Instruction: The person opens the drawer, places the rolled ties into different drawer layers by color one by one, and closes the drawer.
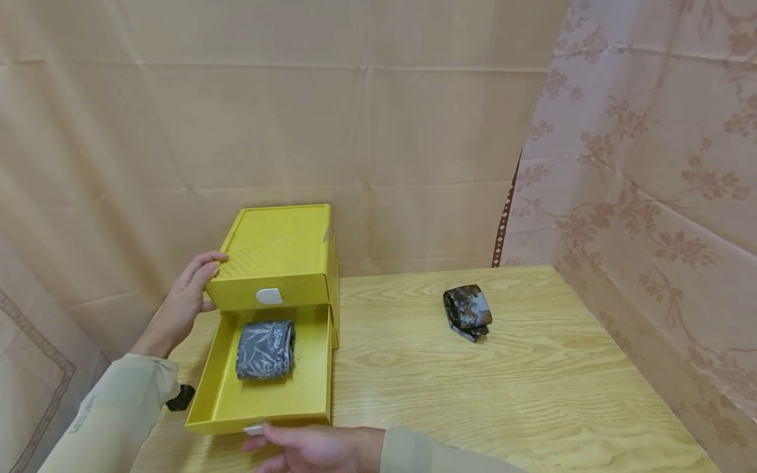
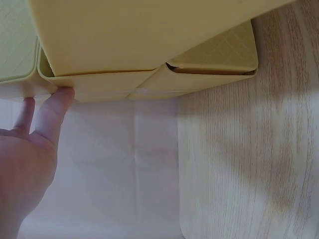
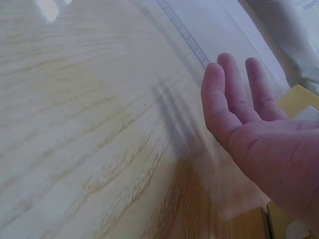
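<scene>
A yellow two-drawer box (image 1: 278, 240) stands on the table, its upper drawer closed. The lower drawer (image 1: 313, 401) is pulled out and holds a folded grey cloth with a pale leaf print (image 1: 265, 349). My left hand (image 1: 183, 302) rests against the box's upper left side, fingers at the top edge; the left wrist view shows fingertips touching the yellow side (image 2: 99, 82). At the lower drawer's white handle (image 1: 253, 430) is my right hand (image 1: 319, 448), thumb side right by it. Its fingers (image 3: 215, 94) extend loosely in the right wrist view.
A folded dark camouflage cloth (image 1: 468, 310) lies on the wooden table (image 1: 408, 381), right of the box. Beige curtain (image 1: 414, 131) hangs behind the table, and a flower-patterned curtain (image 1: 650, 184) borders its right side. Something small and black (image 1: 181, 398) shows by the left wrist.
</scene>
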### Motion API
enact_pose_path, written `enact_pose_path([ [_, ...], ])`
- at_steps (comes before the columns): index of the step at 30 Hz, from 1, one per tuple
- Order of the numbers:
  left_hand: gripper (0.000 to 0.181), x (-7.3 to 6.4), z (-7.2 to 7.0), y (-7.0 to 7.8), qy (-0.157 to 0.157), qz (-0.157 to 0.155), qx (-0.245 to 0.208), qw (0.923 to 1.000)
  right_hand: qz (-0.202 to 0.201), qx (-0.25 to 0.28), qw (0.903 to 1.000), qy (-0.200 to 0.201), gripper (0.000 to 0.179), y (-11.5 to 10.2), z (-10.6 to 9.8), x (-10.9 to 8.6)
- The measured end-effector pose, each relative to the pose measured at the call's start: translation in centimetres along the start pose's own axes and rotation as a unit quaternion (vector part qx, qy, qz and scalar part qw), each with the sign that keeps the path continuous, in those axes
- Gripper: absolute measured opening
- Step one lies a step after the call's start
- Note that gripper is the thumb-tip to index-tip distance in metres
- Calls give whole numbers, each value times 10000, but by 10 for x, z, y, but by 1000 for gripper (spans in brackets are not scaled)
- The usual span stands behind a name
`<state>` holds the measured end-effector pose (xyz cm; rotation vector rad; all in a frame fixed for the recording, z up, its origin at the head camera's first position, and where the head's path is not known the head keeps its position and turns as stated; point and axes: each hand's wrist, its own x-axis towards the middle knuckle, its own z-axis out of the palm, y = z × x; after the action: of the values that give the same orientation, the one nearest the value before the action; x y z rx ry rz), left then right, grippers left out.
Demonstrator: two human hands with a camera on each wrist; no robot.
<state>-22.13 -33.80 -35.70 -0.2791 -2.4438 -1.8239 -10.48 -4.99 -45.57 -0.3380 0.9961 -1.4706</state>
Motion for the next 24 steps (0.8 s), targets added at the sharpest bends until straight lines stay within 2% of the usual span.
enact_pose_path([
  [14,35,1,0,0,-12,-7,-47,10000,-224,-204,9995,16,63,-3,5,1],
  [24,34,1,0,0,-36,49,-115,9999,-88,-106,9999,-65,60,-13,9,-2],
])
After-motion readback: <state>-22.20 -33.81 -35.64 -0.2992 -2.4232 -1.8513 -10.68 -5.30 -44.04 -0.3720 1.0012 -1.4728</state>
